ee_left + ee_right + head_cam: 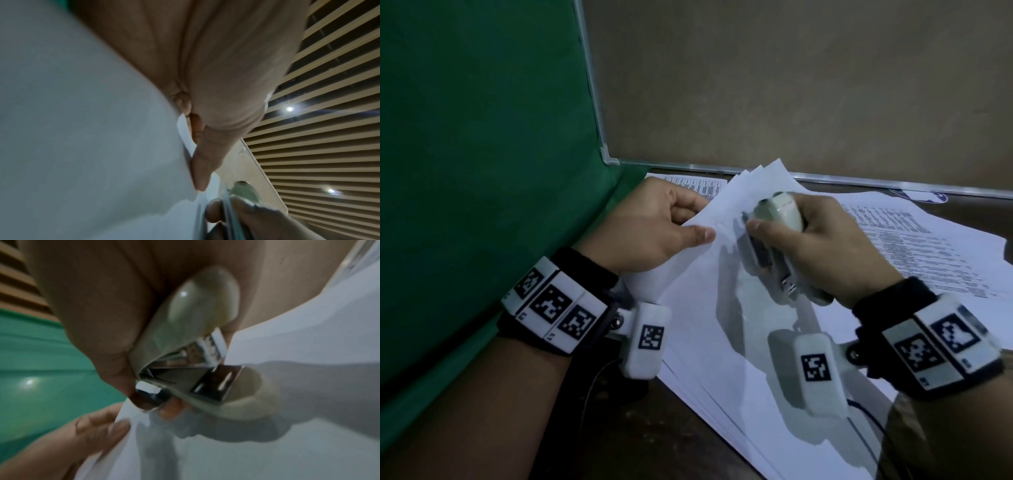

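A stack of white paper sheets [722,308] lies slanted on the brown table [654,438]. My left hand [654,226] pinches the stack's upper left edge, thumb on top, fingers under. In the left wrist view the thumb [201,170] presses on the white paper [82,129]. My right hand [822,246] grips a cream stapler [780,212] just right of the left thumb, above the sheets. In the right wrist view the stapler [195,324] has its jaws parted, metal anvil [218,382] showing, close over the paper [267,451].
A green cloth [482,171] covers the left side. A framed board [791,85] leans at the back of the table. Printed sheets [914,246] lie spread to the right, and another printed sheet [698,186] behind the left hand.
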A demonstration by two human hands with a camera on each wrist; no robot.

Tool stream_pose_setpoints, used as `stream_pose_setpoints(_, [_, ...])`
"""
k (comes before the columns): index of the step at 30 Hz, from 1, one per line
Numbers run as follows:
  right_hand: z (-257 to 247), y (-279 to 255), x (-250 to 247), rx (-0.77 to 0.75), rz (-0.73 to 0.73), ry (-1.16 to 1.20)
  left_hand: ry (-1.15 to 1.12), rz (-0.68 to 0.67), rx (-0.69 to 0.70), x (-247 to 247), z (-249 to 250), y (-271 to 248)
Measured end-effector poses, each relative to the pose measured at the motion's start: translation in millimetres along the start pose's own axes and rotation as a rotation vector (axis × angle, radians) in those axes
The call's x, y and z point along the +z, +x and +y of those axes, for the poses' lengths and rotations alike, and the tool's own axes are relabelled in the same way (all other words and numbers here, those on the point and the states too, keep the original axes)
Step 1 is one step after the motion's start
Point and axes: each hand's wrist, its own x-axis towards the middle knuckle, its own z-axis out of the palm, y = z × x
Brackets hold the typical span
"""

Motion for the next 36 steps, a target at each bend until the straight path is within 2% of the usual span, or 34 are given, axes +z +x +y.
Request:
stream_pose_setpoints(3, [1.0, -0.2, 12.5, -0.053, -0.012, -0.178, 0.001, -0.012, 0.033, 5.0, -0.1, -0.3])
stream_pose_setpoints(7, [1.9, 0.8, 14.6, -0.092, 0.023, -0.296, 0.007, 0.000, 0.053, 6.3, 1.4, -1.8])
stream_pose_setpoints(17, [3.2, 1.3, 16.9, -0.101, 0.076, -0.271, -0.030, -0.001, 0.060, 9.3, 0.7, -1.5])
stream_pose_setpoints(29, [-0.6, -0.6, 15.8, -0.034, -0.035, 0.086, -0.173, -0.066, 0.052, 6.1, 0.4, -1.8])
stream_pose_setpoints(36, [-1.9, -3.4, 10.7, -0.036, -0.099, 0.250, -0.120, -0.047, 0.041, 0.4, -4.4, 1.7])
